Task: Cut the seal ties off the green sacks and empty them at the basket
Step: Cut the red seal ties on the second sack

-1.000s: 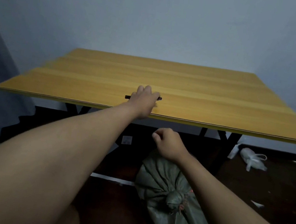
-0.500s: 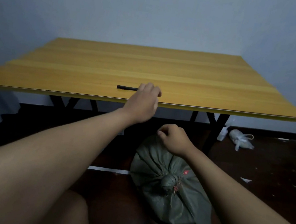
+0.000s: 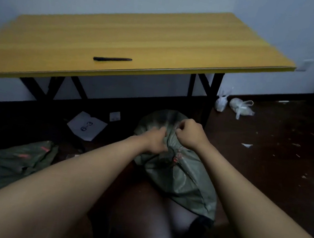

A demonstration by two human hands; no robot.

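Head view: both hands are closed on the gathered neck of a green sack (image 3: 180,175) that stands on the dark floor in front of the table (image 3: 61,43), between the person's knees. The left hand (image 3: 155,142) pinches the bunched plastic on one side of the neck and the right hand (image 3: 189,134) pinches it on the other; neither holds a tool. A small red item sits at the neck just below the hands; whether it is the seal tie, cut or intact, cannot be told. The dark slim cutting tool (image 3: 112,59) lies alone on the table near its front edge. A second green sack (image 3: 2,165) lies flat and slack on the floor to the left, which suggests it is already emptied. No basket is in view. Judgement: the current sack is being opened at the neck, and emptying is outstanding. Compared with the earlier frames, the left hand has left the tool on the table and joined the right at the sack.
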